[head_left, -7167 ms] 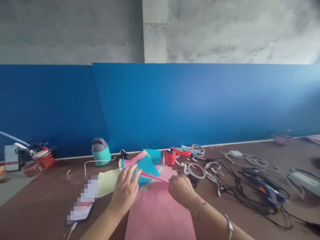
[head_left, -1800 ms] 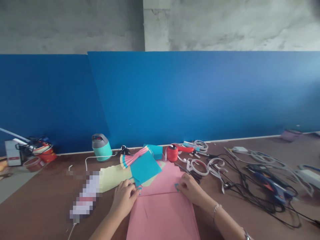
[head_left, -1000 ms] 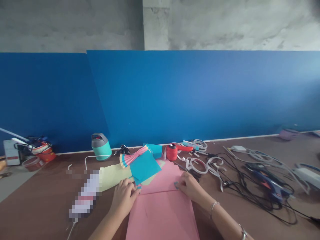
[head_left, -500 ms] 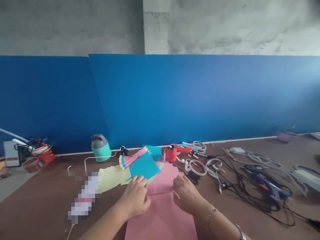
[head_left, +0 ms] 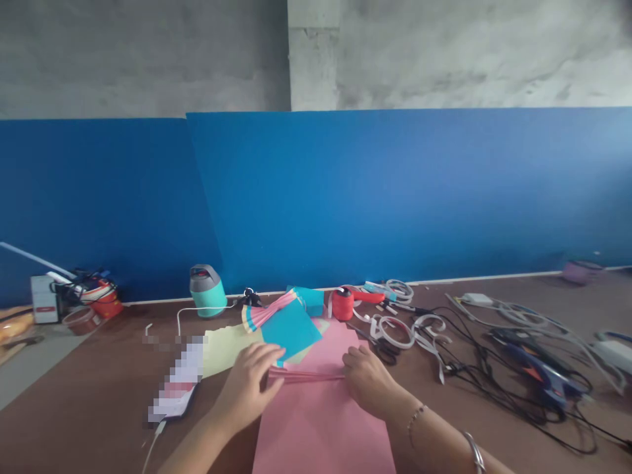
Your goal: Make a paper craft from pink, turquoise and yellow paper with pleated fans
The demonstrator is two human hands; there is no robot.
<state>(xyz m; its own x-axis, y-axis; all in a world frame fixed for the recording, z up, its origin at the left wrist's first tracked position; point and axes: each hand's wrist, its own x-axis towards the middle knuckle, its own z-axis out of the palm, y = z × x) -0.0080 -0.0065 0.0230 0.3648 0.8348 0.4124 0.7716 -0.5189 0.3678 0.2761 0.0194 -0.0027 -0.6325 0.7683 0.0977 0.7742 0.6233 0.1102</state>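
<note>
A large pink paper sheet (head_left: pixel 326 428) lies at the front of the brown table, with narrow folds across its far edge. My left hand (head_left: pixel 254 378) is open at the left end of these folds, thumb and fingers apart. At their right end my right hand (head_left: pixel 368 378) has its fingers curled closed on the pink paper. Beyond the folds lie more pink paper (head_left: pixel 336 342), a blue sheet (head_left: pixel 291 329) and pale yellow sheets (head_left: pixel 230 349). A pleated paper fan (head_left: pixel 269 311) in pink, yellow and blue rests behind the blue sheet.
A phone (head_left: pixel 180 388) with a cable lies at left. Behind stand a teal container (head_left: pixel 208 293) and a red spool (head_left: pixel 342 305). Scissors (head_left: pixel 388 352), white cable coils (head_left: pixel 397 329), black cords and a blue tool (head_left: pixel 548 375) are at right. A blue partition (head_left: pixel 370 197) closes the back.
My left hand has opened and moved left off the folds, uncovering their left end. My right hand has stayed on the right end. The view has shifted slightly.
</note>
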